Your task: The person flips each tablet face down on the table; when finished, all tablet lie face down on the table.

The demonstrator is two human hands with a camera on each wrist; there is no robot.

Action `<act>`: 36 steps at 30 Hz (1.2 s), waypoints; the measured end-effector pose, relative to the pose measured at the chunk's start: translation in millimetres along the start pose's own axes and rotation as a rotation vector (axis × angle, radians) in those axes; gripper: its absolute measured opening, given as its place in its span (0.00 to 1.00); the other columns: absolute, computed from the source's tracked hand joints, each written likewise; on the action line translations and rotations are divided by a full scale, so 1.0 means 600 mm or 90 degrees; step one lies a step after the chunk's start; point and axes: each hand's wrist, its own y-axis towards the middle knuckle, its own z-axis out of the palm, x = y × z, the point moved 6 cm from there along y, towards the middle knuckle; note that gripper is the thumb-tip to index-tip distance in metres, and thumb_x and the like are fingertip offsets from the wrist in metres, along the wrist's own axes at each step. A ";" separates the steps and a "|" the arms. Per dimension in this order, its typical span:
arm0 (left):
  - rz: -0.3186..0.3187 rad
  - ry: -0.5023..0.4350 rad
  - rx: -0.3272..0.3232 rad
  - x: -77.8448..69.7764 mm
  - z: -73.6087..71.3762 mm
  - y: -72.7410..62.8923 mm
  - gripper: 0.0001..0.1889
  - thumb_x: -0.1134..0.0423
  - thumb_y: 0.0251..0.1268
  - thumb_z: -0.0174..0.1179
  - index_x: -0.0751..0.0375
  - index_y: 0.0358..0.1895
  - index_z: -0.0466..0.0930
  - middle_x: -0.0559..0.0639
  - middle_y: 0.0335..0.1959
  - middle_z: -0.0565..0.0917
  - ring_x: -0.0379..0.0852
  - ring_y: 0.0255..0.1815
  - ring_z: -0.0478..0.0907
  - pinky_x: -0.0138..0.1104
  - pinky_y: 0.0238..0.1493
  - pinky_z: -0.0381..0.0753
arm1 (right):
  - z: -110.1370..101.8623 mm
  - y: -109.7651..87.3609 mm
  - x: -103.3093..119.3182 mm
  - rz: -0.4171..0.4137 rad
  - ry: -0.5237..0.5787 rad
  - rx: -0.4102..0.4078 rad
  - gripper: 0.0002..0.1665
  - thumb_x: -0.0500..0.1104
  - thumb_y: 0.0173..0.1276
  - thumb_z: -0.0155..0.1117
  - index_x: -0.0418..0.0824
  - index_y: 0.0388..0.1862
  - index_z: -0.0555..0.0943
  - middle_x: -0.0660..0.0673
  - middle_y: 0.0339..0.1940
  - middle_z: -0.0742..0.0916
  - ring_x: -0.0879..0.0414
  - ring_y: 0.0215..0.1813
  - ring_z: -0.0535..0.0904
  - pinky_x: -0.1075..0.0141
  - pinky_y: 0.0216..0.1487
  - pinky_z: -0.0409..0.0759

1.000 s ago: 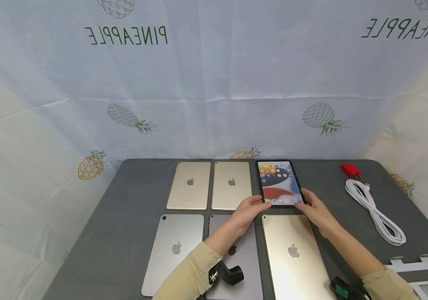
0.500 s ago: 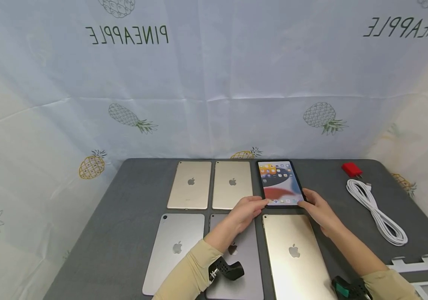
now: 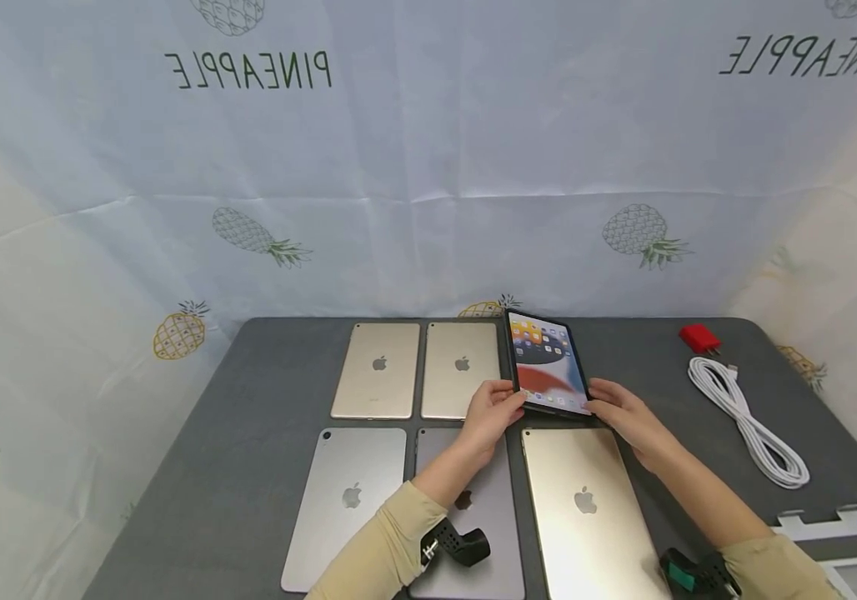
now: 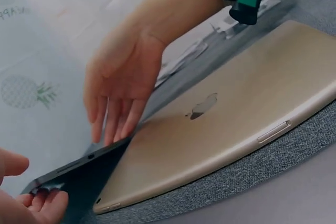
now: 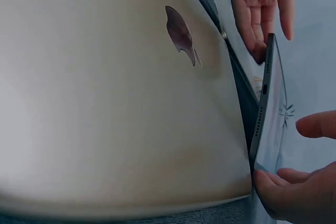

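A black-edged tablet (image 3: 546, 362) with a lit home screen is held raised off the table at a tilt. At its near left corner, my left hand (image 3: 488, 417) grips it, thumb near the screen and fingers below. My right hand (image 3: 631, 421) holds the near right corner. In the left wrist view the tablet (image 4: 79, 165) shows as a thin dark edge, with the left-hand fingers (image 4: 50, 205) under it. From the right wrist the port edge of the tablet (image 5: 262, 100) appears between both hands. A large gold tablet (image 3: 586, 508) lies face down just below.
Two small gold tablets (image 3: 378, 371) lie face down at the back left. A silver tablet (image 3: 346, 508) and a grey tablet (image 3: 499, 500), partly under my left arm, are in front. At right are a red charger plug (image 3: 700, 338), a coiled white cable (image 3: 751, 425) and a white frame (image 3: 841, 529).
The lit tablet, flat on the table before, is now lifted, tilted and shifted slightly left. Both hands have moved with it, the left closing more around its corner.
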 end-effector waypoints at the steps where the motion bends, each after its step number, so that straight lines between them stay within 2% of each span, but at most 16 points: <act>1: 0.008 -0.009 -0.009 -0.002 -0.002 0.000 0.17 0.73 0.64 0.59 0.76 0.53 0.69 0.61 0.45 0.80 0.49 0.44 0.81 0.39 0.49 0.82 | 0.004 0.000 0.002 -0.001 0.002 0.009 0.39 0.44 0.77 0.50 0.25 0.75 0.47 0.24 0.73 0.59 0.32 0.72 0.56 0.40 0.70 0.55; 4: 0.033 -0.031 -0.033 -0.009 -0.005 -0.001 0.15 0.75 0.63 0.59 0.74 0.51 0.69 0.65 0.45 0.83 0.50 0.43 0.83 0.40 0.46 0.83 | 0.012 0.003 0.006 -0.011 -0.012 0.026 0.40 0.44 0.77 0.51 0.25 0.75 0.47 0.24 0.72 0.60 0.32 0.71 0.59 0.41 0.69 0.59; 9: 0.064 -0.068 -0.067 -0.013 -0.004 -0.004 0.15 0.79 0.59 0.60 0.75 0.49 0.71 0.69 0.44 0.84 0.50 0.41 0.84 0.40 0.43 0.84 | 0.015 0.014 0.020 -0.033 -0.090 0.019 0.40 0.47 0.76 0.53 0.27 0.75 0.51 0.24 0.70 0.64 0.32 0.68 0.63 0.41 0.64 0.67; 16: 0.096 -0.086 -0.103 -0.012 0.003 -0.008 0.14 0.78 0.57 0.60 0.74 0.48 0.75 0.69 0.45 0.84 0.50 0.42 0.84 0.40 0.43 0.84 | 0.038 0.056 0.093 -0.127 -0.235 -0.059 0.37 0.55 0.75 0.53 0.35 0.74 0.61 0.28 0.68 0.70 0.31 0.66 0.68 0.39 0.56 0.74; 18: 0.107 -0.076 -0.112 -0.013 0.005 -0.010 0.14 0.77 0.57 0.61 0.72 0.47 0.76 0.66 0.44 0.85 0.51 0.42 0.85 0.39 0.42 0.84 | 0.049 0.074 0.115 -0.147 -0.262 -0.073 0.38 0.58 0.75 0.52 0.36 0.74 0.62 0.29 0.56 0.80 0.34 0.53 0.79 0.46 0.45 0.81; 20: 0.117 -0.065 -0.121 -0.015 0.007 -0.012 0.13 0.77 0.56 0.61 0.71 0.47 0.77 0.63 0.43 0.86 0.50 0.43 0.85 0.38 0.41 0.84 | 0.059 0.089 0.134 -0.160 -0.294 -0.086 0.40 0.59 0.74 0.54 0.36 0.75 0.62 0.34 0.36 0.85 0.42 0.33 0.81 0.56 0.30 0.79; 22: 0.126 -0.050 -0.128 -0.017 0.009 -0.016 0.13 0.76 0.56 0.61 0.69 0.46 0.78 0.61 0.43 0.86 0.49 0.43 0.85 0.36 0.41 0.84 | 0.068 0.101 0.148 -0.164 -0.327 -0.098 0.41 0.58 0.72 0.57 0.36 0.75 0.62 0.41 0.19 0.79 0.51 0.18 0.71 0.63 0.19 0.68; 24: 0.132 -0.042 -0.134 -0.018 0.010 -0.018 0.13 0.75 0.56 0.61 0.68 0.46 0.79 0.59 0.42 0.87 0.47 0.44 0.84 0.34 0.41 0.84 | 0.074 0.109 0.160 -0.161 -0.359 -0.107 0.42 0.56 0.70 0.60 0.35 0.74 0.63 0.46 0.11 0.73 0.56 0.12 0.61 0.66 0.16 0.60; 28: 0.145 -0.035 -0.138 -0.018 0.012 -0.020 0.13 0.74 0.55 0.63 0.67 0.46 0.80 0.58 0.41 0.87 0.46 0.46 0.84 0.32 0.43 0.82 | 0.075 0.116 0.173 -0.155 -0.391 -0.117 0.40 0.50 0.65 0.63 0.31 0.71 0.67 0.48 0.11 0.71 0.59 0.12 0.57 0.67 0.16 0.56; 32: 0.178 -0.024 -0.127 -0.024 0.014 -0.021 0.14 0.72 0.57 0.64 0.67 0.48 0.81 0.59 0.43 0.87 0.48 0.48 0.84 0.32 0.45 0.82 | 0.068 0.116 0.182 -0.162 -0.362 -0.117 0.39 0.46 0.62 0.63 0.31 0.70 0.68 0.47 0.10 0.73 0.59 0.11 0.57 0.68 0.15 0.55; 34: 0.206 -0.015 -0.119 -0.030 0.015 -0.022 0.14 0.71 0.58 0.65 0.67 0.49 0.81 0.59 0.45 0.86 0.49 0.48 0.84 0.32 0.46 0.82 | 0.064 0.114 0.185 -0.164 -0.336 -0.116 0.40 0.46 0.62 0.63 0.33 0.71 0.67 0.44 0.15 0.78 0.59 0.10 0.58 0.67 0.15 0.56; 36: 0.242 -0.002 -0.107 -0.039 0.016 -0.024 0.15 0.70 0.59 0.66 0.68 0.51 0.81 0.60 0.47 0.85 0.50 0.49 0.83 0.33 0.47 0.81 | 0.059 0.113 0.187 -0.166 -0.306 -0.112 0.40 0.47 0.63 0.63 0.35 0.72 0.66 0.40 0.26 0.84 0.54 0.11 0.62 0.64 0.16 0.60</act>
